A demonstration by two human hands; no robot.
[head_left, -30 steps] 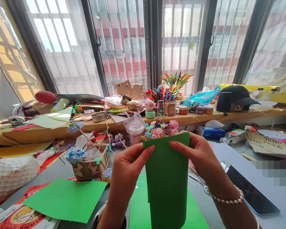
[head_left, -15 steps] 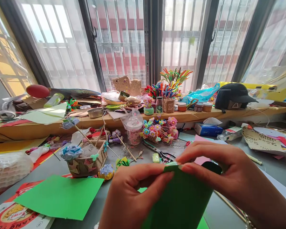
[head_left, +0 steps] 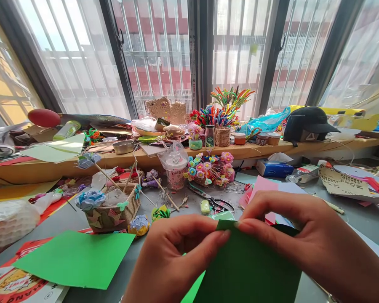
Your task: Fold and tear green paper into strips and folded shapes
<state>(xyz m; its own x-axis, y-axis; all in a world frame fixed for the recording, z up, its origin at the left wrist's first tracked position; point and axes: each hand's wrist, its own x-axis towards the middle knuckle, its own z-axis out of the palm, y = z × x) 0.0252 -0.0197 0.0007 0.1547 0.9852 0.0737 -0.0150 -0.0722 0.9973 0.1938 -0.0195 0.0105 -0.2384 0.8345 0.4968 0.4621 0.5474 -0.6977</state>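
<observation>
Head camera: the left hand (head_left: pixel 177 248) and the right hand (head_left: pixel 303 235) both have hold of one green paper (head_left: pixel 249 265). Each hand pinches its top edge between thumb and finger, and the two pinches are just beside each other. The paper is held up in front of the person, over the grey surface (head_left: pixel 58 223). Its right side curls over near the right hand. To do this well, I think both thumbs should press softly but firmly, so the paper doesn't slip or get a bad crease. It would help to keep the edges even; I can't tell if they match. Another green sheet (head_left: pixel 76 259) lies flat to the left, and scissors (head_left: pixel 212 201) lie farther back.
</observation>
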